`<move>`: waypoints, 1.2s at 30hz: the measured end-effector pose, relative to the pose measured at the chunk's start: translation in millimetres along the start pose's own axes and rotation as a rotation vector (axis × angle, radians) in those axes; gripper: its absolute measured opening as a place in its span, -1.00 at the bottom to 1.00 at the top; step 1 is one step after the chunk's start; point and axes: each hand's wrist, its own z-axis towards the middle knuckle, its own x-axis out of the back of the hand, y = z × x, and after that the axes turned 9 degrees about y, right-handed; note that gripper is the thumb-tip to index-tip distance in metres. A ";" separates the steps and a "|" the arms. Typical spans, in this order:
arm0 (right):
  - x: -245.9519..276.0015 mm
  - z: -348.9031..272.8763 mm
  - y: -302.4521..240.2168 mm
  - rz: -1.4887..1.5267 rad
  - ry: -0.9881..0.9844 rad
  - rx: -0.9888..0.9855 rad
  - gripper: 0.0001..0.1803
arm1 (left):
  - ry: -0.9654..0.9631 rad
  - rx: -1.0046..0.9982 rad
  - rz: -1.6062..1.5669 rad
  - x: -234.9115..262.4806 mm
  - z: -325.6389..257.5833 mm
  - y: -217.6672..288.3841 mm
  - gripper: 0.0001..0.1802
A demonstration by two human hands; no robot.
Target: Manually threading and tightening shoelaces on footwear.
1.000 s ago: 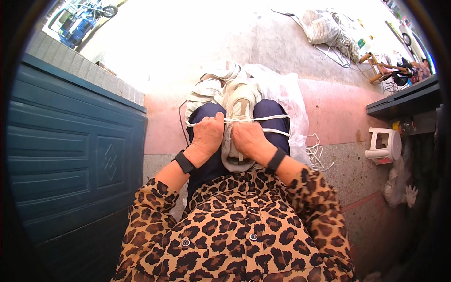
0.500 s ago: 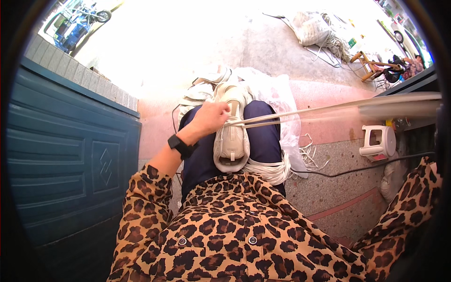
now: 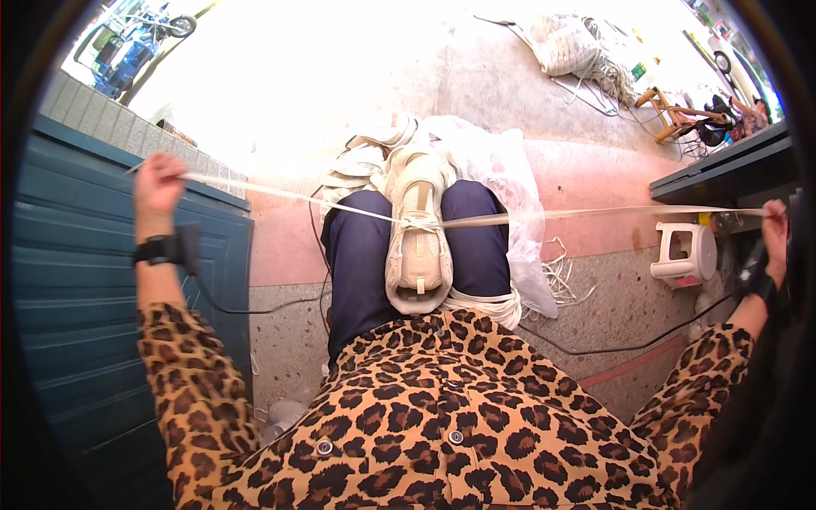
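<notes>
In the head view, the shoe (image 3: 419, 265) is lying at the centre of the frame, between the thighs (image 3: 361, 242), its opening facing the lower edge. At the upper left, the left hand (image 3: 160, 183) is pinching one side of the lace (image 3: 578, 212); at the right edge, the right hand (image 3: 774, 229), partly blurred, is gripping the other. The shoe is looking light and soft-sided, probably firmest around the heel, a good hold; the lace is seeming limp, perhaps slippery, best pinched near its ends.
</notes>
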 end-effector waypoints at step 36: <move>-105.0 -188.4 588.4 -1.931 -1.237 1.068 -0.95 | -0.211 0.220 0.974 -77.6 -132.3 -272.3 -0.75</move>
